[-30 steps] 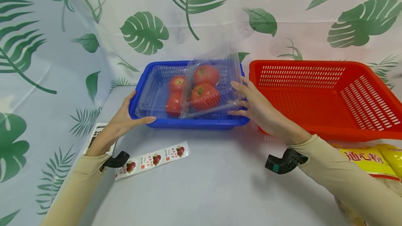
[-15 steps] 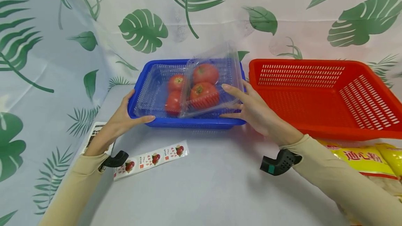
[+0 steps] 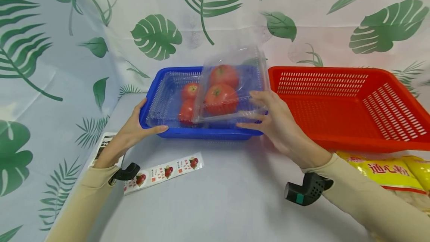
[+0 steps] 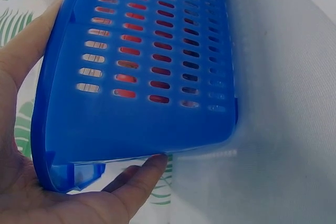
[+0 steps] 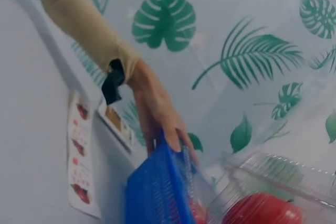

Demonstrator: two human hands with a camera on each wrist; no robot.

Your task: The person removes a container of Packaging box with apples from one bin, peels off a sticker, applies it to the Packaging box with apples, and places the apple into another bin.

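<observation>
My left hand grips the left front corner of a blue plastic basket; the left wrist view has the thumb and fingers bent around its rim and end. A clear plastic clamshell box with two tomatoes inside is tilted over the basket's right half. My right hand holds that box by its right side, some fingertips seen through the plastic. Another clear box sits in the basket's left half, with tomatoes at its right end partly covered by the held box.
An orange-red plastic basket stands just right of the blue one. A strip of fruit-printed labels lies in front, with a white card by the left forearm. Yellow food packets lie at right. A leaf-print cloth hangs behind.
The clear box in my right hand has risen a little and shifted right, out past the basket's right side. My left hand keeps its grip on the blue basket.
</observation>
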